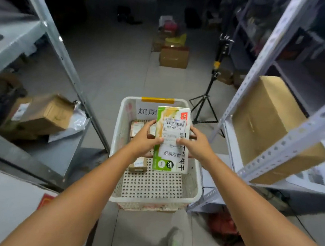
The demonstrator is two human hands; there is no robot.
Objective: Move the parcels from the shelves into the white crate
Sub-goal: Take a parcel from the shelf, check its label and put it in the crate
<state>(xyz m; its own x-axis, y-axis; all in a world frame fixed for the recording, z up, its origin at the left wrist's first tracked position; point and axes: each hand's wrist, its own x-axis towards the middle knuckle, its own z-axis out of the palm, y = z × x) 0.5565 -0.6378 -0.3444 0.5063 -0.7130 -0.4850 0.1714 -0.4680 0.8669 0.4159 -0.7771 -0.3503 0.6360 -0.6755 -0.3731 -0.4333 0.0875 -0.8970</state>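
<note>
A green and white box parcel point(171, 155) with a shipping label hangs over the white crate point(196, 183), held between both hands. My left hand point(146, 139) grips its left edge, thumb on the label. My right hand point(194, 143) grips its right edge the same way. The crate stands on the floor between two shelf racks, with a yellow strip on its far rim and a perforated bottom. Small brown parcels point(138, 165) lie inside it, partly hidden by my left hand and the box.
The left shelf point(59, 152) holds brown cartons point(45, 115) and a grey plastic mailer point(78, 118). A large carton point(272, 123) fills the right shelf. A black tripod point(205, 99) stands past the crate. More boxes point(174, 57) sit on the floor farther down the aisle.
</note>
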